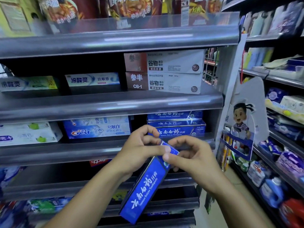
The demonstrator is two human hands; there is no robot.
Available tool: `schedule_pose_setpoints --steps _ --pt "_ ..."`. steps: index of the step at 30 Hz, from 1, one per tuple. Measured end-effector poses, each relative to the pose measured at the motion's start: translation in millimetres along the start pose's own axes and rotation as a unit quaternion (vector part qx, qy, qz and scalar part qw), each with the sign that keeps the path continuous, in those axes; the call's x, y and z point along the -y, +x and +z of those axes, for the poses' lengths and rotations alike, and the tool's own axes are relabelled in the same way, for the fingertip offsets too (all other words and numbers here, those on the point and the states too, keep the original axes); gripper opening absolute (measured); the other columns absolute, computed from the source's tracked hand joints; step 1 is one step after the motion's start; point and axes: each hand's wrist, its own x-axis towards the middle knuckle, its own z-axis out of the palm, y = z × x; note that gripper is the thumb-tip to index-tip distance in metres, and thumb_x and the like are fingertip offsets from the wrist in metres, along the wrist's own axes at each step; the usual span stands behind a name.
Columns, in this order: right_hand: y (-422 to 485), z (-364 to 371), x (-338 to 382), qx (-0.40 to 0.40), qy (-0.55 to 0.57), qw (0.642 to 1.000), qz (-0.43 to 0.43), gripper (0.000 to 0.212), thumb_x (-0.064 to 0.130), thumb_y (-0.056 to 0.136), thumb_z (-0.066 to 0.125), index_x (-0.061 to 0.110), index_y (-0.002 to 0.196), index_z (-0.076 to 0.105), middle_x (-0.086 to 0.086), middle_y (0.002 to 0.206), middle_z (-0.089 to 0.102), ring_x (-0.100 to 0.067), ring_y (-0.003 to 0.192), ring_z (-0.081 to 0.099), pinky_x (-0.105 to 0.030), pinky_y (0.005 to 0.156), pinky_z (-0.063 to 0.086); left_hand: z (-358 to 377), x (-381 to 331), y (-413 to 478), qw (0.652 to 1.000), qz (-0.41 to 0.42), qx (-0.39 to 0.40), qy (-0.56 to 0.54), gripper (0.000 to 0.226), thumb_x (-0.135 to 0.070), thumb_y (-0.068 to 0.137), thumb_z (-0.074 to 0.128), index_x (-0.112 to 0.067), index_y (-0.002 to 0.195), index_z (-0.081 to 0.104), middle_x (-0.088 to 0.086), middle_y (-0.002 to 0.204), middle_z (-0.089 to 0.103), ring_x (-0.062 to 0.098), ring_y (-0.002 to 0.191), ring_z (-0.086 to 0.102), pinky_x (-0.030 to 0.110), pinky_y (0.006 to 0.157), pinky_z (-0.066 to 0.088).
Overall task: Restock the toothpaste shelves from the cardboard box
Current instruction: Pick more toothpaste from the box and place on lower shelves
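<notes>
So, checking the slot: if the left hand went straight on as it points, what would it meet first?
Likely the shelved stack of Yunnan Baiyao toothpaste boxes just beyond the left hand, though depth is unclear.

Retail shop aisle, tiered shelves (115,104) stocked with boxed toothpaste (164,82)

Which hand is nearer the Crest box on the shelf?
Left. The left hand sits just right of and below the Crest box, pinching the top end of the blue toothpaste box; the right hand pinches the same end, farther right.
</notes>
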Motion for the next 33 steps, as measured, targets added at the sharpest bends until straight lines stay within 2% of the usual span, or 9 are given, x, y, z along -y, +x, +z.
schedule_pose_setpoints --steps 4,8,13,17,20,24,28,31,33 --pt "0 -15 -2 -0.008 0.060 0.998 -0.014 0.035 0.013 0.062 0.093 0.015 0.091 0.074 -0.017 0.089 0.074 -0.026 0.064 0.068 -0.031 0.059 0.057 7 -7 3 1.000 -0.009 0.002 -0.023 0.043 -0.023 0.068 0.089 -0.016 0.095 0.058 0.015 0.086 0.072 0.021 0.064 0.063 0.023 0.056 0.048" --pt "0 -32 -6 -0.144 0.107 0.983 -0.046 0.042 0.015 0.060 0.090 0.006 0.096 0.071 -0.021 0.088 0.075 -0.025 0.068 0.071 -0.029 0.058 0.057 -8 -10 -2 0.995 0.036 -0.075 0.061 0.032 -0.056 0.065 0.080 -0.030 0.078 0.068 0.014 0.090 0.075 0.018 0.076 0.064 0.023 0.063 0.049" --pt "3 -48 -10 -0.256 0.157 0.951 -0.080 0.034 0.014 0.068 0.082 0.008 0.098 0.068 -0.015 0.088 0.077 -0.022 0.074 0.074 -0.028 0.061 0.060 -34 17 -19 0.978 0.077 -0.177 0.078 0.037 -0.056 0.062 0.078 -0.023 0.078 0.071 -0.005 0.079 0.070 0.010 0.077 0.065 0.029 0.068 0.052" --pt "9 -44 -17 -0.272 0.208 0.934 -0.100 0.030 0.010 0.071 0.080 0.009 0.098 0.066 -0.013 0.088 0.077 -0.021 0.075 0.074 -0.028 0.065 0.061 -31 28 -17 0.981 0.077 -0.174 0.047 0.041 -0.051 0.059 0.089 -0.030 0.093 0.079 0.001 0.089 0.078 0.014 0.080 0.073 0.025 0.070 0.058" --pt "16 -40 -20 -0.277 0.210 0.931 -0.109 0.024 0.011 0.074 0.080 0.015 0.096 0.070 -0.013 0.092 0.078 -0.022 0.080 0.075 -0.029 0.067 0.061 -24 29 1 0.968 0.118 -0.211 0.065 0.030 -0.034 0.068 0.093 -0.038 0.096 0.081 -0.003 0.091 0.080 0.009 0.079 0.075 0.016 0.071 0.056" --pt "29 -40 -27 -0.327 0.137 0.928 -0.116 0.019 0.006 0.085 0.079 0.023 0.092 0.076 -0.006 0.085 0.079 -0.018 0.066 0.073 -0.025 0.059 0.059 -20 28 30 0.949 0.160 -0.254 0.095 0.029 -0.016 0.078 0.088 -0.038 0.094 0.078 -0.013 0.088 0.079 0.002 0.080 0.074 0.010 0.071 0.053" --pt "44 -45 -37 -0.354 0.019 0.930 -0.097 0.034 0.025 0.091 0.077 0.015 0.123 0.071 0.003 0.063 0.071 -0.013 0.049 0.064 -0.023 0.045 0.050 -19 26 50 0.932 0.196 -0.279 0.120 0.030 -0.016 0.081 0.087 -0.042 0.086 0.075 -0.021 0.083 0.077 -0.004 0.076 0.072 0.008 0.069 0.052" --pt "51 -47 -42 -0.347 -0.114 0.927 -0.083 0.038 0.040 0.095 0.067 0.023 0.129 0.065 0.009 0.066 0.072 -0.010 0.055 0.068 -0.019 0.056 0.052 -19 27 62 0.930 0.169 -0.278 0.173 0.026 -0.024 0.082 0.086 -0.044 0.084 0.071 -0.031 0.080 0.073 -0.009 0.079 0.071 0.007 0.072 0.051" --pt "56 -47 -45 -0.337 -0.200 0.918 -0.066 0.038 0.047 0.097 0.061 0.031 0.131 0.060 0.009 0.085 0.076 -0.016 0.073 0.074 -0.028 0.071 0.059 -23 32 67 0.931 0.144 -0.276 0.191 0.018 -0.026 0.083 0.085 -0.040 0.088 0.074 -0.029 0.081 0.074 -0.008 0.084 0.071 0.011 0.078 0.052"
